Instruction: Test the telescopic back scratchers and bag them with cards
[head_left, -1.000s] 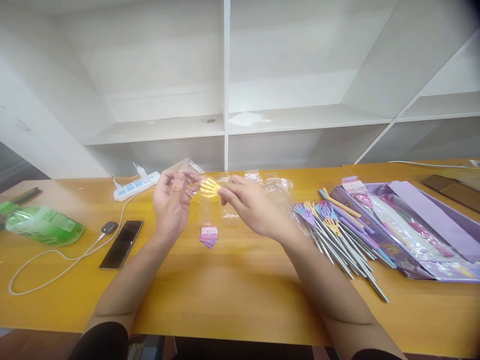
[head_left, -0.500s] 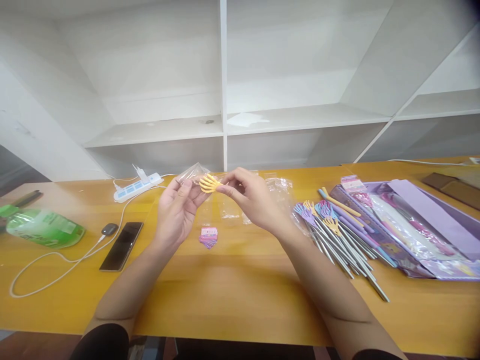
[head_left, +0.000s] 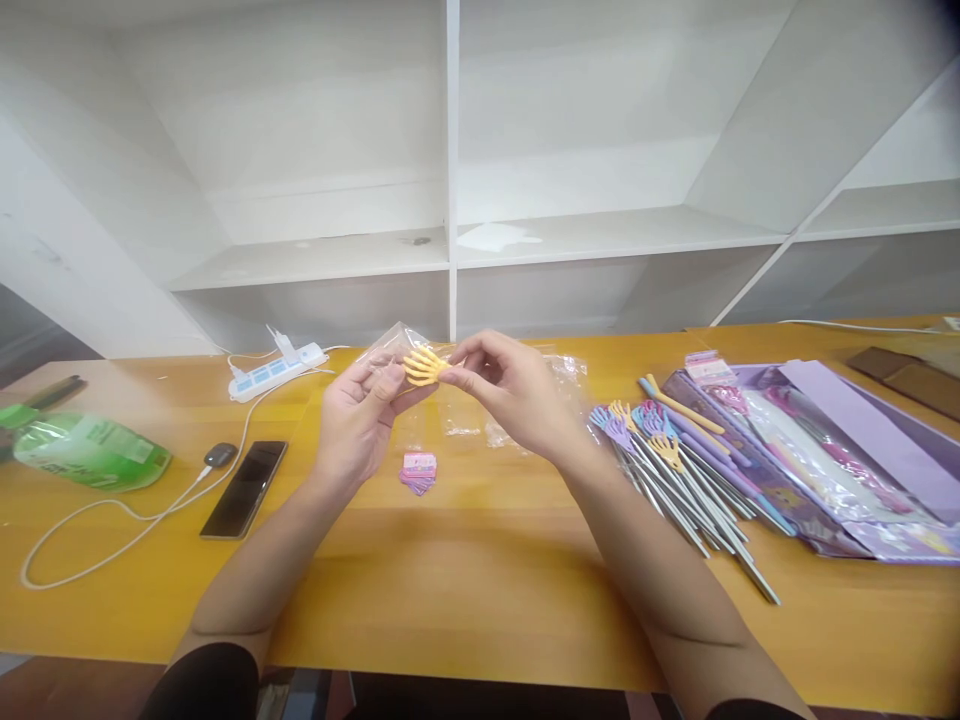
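Above the middle of the table, my right hand (head_left: 514,390) pinches a yellow hand-shaped back scratcher (head_left: 425,366) just behind its spread claws; its handle is hidden by the hand. My left hand (head_left: 358,410) is closed on a clear plastic bag (head_left: 397,340) with thumb and fingers. The claws point left and lie against or in the bag's film; I cannot tell which. Below the hands, a small stack of pink and purple cards (head_left: 418,472) lies on the table. More clear bags (head_left: 566,380) lie behind and beside my right hand.
Several back scratchers (head_left: 682,480) with metal rods are heaped at right. Next to them is a purple box (head_left: 915,430) with packaged pieces. At left are a phone (head_left: 244,490), a green bottle (head_left: 90,448), a white cable and a power strip (head_left: 277,371). White shelving stands behind.
Both hands and the back scratcher have shifted very slightly to the right in view. The claws sit closer to the left thumb's tip. Both grips are unchanged.
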